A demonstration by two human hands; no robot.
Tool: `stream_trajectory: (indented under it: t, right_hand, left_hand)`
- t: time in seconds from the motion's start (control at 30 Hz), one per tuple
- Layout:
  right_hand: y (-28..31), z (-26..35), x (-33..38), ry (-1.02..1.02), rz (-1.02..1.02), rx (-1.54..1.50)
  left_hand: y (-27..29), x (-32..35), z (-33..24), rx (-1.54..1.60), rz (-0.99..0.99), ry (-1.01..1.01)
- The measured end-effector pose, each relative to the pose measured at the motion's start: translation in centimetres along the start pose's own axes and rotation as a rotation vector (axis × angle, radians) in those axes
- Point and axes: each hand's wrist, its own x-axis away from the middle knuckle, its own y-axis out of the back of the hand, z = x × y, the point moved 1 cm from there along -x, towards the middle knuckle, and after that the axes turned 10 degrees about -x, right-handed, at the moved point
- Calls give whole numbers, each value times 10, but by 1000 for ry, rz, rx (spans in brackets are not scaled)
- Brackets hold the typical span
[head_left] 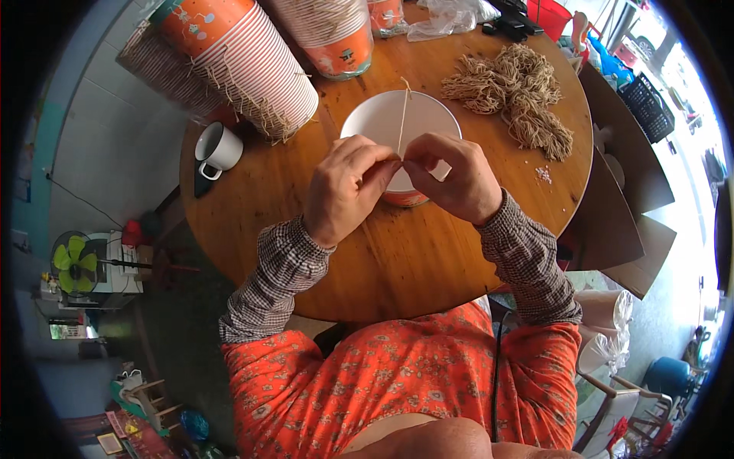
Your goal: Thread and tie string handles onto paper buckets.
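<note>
A white-lined paper bucket (365,113) with an orange outside stands on the round wooden table in front of me. A thin tan string (404,115) is fastened at the bucket's far rim and stretches over its mouth toward me. Above the near rim, my left hand (344,187) pinches the string's near end between thumb and forefinger. My right hand (459,180) meets it there, thumb and forefinger closed on the same end. The fingertips touch, so the exact form of the string between them is hidden.
Stacked orange-and-white buckets (256,69) with strings hanging on them stand at the far left. Near them is a white enamel mug (222,148). A heap of tan strings (527,92) lies to the right on the table (367,283). Cardboard flaps (612,206) rise past the right edge.
</note>
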Motion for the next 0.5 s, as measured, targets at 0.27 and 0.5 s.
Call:
stream_trajectory:
  t: [0.27,0.5]
  right_hand:
    - [-9,-3,2,100,-47,-38]
    - [-10,8,1,306,-123,-7]
  left_hand:
    - [2,2,24,1152,459,915]
    - [0,0,27,1233,397,839]
